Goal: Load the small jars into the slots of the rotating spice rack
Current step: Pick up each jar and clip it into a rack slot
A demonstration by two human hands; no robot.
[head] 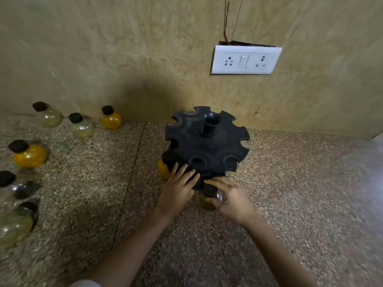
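Rack [207,146] sits by the wall, orange jar [162,169] already slotted on its left. Left hand [178,189] lies flat-fingered on the near rim, probably to stop it spinning, while right hand [230,198] grips a jar [205,203] at the near slot. Six spares [30,155] wait left.

Speckled granite countertop [290,193] — dark seam running near to far, left of centre. Beige tiled wall [124,48] behind. White switch-socket plate [246,60] on wall, far right — thin wires [227,19] rising above it.

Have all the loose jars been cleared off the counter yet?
No: six black-capped jars stand on the counter left of the spice rack, and the right hand grips one more jar at the rack's near edge.
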